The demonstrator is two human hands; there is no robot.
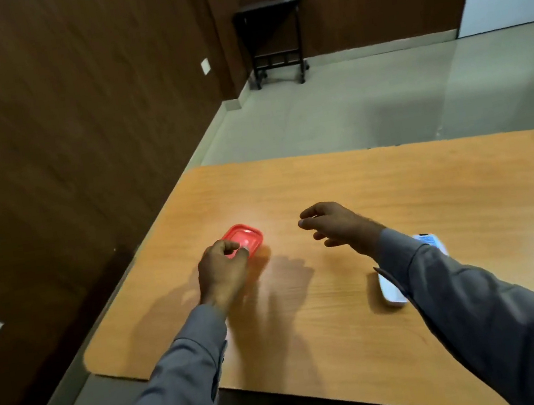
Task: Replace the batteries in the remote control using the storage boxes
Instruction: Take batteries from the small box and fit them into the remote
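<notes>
A small red storage box [244, 237] with its lid on sits on the left part of the wooden table [395, 190]. My left hand [222, 271] rests on its near edge, thumb and fingers curled over the lid. My right hand [334, 223] hovers above the table to the right of the box, fingers apart and holding nothing. A white remote control [391, 291] lies on the table under my right forearm, which hides its middle; its far end [429, 240] shows past the sleeve.
The table's left edge and rounded near corner [91, 360] lie close to a dark wood-panelled wall [74, 127]. Beyond the table, on the tiled floor, a small black side table [272, 38] holds a white pot.
</notes>
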